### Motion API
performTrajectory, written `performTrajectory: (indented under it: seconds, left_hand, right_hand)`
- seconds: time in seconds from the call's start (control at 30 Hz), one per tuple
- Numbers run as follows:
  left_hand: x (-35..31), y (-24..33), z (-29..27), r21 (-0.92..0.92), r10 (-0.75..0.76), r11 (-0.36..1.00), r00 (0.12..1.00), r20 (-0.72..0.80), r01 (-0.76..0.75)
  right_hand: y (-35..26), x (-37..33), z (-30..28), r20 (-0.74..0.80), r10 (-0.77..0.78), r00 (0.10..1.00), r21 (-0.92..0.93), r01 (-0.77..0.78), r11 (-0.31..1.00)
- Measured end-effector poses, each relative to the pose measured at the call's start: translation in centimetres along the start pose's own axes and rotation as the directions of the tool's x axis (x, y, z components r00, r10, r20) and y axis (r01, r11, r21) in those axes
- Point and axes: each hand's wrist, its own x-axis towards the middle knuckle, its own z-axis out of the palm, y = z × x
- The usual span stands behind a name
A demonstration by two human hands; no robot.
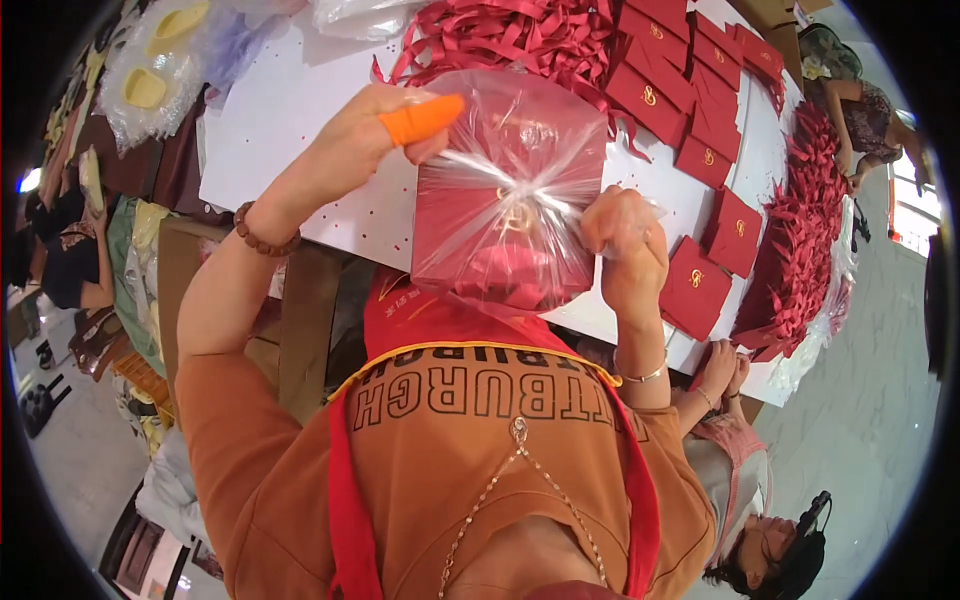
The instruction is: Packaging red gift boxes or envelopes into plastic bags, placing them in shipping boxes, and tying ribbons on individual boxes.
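A clear plastic bag (545, 125) is wrapped around a red square package with a gold emblem (450, 240), held up at the table's near edge. The film is drawn into taut folds that meet at the package's middle. My left hand (365, 140), an orange finger cot on one finger, is closed on the film at the upper left. On the right side, my right hand (630, 245) grips a bunched part of the same film. Whether the package is one box or several pieces stacked cannot be made out through the folds.
Red ribbons (510, 40) lie heaped at the table's far side. Flat red pouches with gold emblems (695, 285) spread over the right part, beside a long pile of red ribbon (795, 240). Co-workers' hands (725, 370) rest at the right edge. Yellow slippers in wrap (145, 88) lie far left.
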Motion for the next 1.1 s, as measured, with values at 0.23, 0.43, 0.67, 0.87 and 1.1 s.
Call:
performTrajectory:
  seconds: [0.23, 0.43, 0.67, 0.87, 1.1]
  left_hand:
    - [0.1, -3.0, -0.5, -0.239, -0.026, 0.971, 0.997, -0.079, 0.006]
    - [0.3, 0.2, 0.6, -0.198, 0.079, 0.974, 0.985, -0.15, -0.108]
    - [2.0, 2.0, 4.4, -0.822, 0.121, 0.551, 0.989, -0.088, -0.141]
    - [2.4, 4.7, 5.7, -0.693, 0.047, 0.714, 0.981, 0.186, 0.098]
    - [1.6, 3.8, 6.4, -0.587, -0.067, 0.794, 0.982, 0.175, 0.159]
  right_hand:
    - [1.4, 0.2, -0.6, -0.061, 0.035, 0.998, 0.273, -0.017, 0.962]
    - [-0.8, 0.5, 0.0, -0.02, -0.265, 0.964, -0.123, 0.261, 0.957]
    - [-3.2, 1.8, 1.1, 0.136, -0.254, 0.957, 0.309, 0.203, 0.929]
    - [-3.6, 1.8, -0.8, 0.384, -0.149, 0.911, 0.38, -0.008, 0.925]
    - [-3.8, -0.9, -1.6, 0.319, 0.07, 0.945, 0.065, -0.095, 0.993]
